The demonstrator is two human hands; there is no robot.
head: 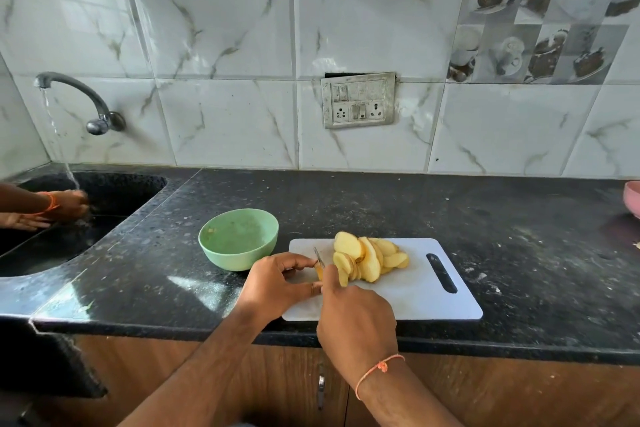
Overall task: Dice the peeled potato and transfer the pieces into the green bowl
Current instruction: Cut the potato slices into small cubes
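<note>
1. The speckled black counter (450,218) is lying flat and shiny.
2. The white plastic cutting board (415,298) is sitting on it.
3. The round green bowl (239,239) is standing at the board's 9 o'clock.
4. The right hand (356,319) is curling around a knife (319,257), hiding its handle.
5. The left hand (273,282) is pinching the mostly hidden potato end.
6. Smooth yellow potato slices (367,260) are leaning at the hands' 1 o'clock.
</note>
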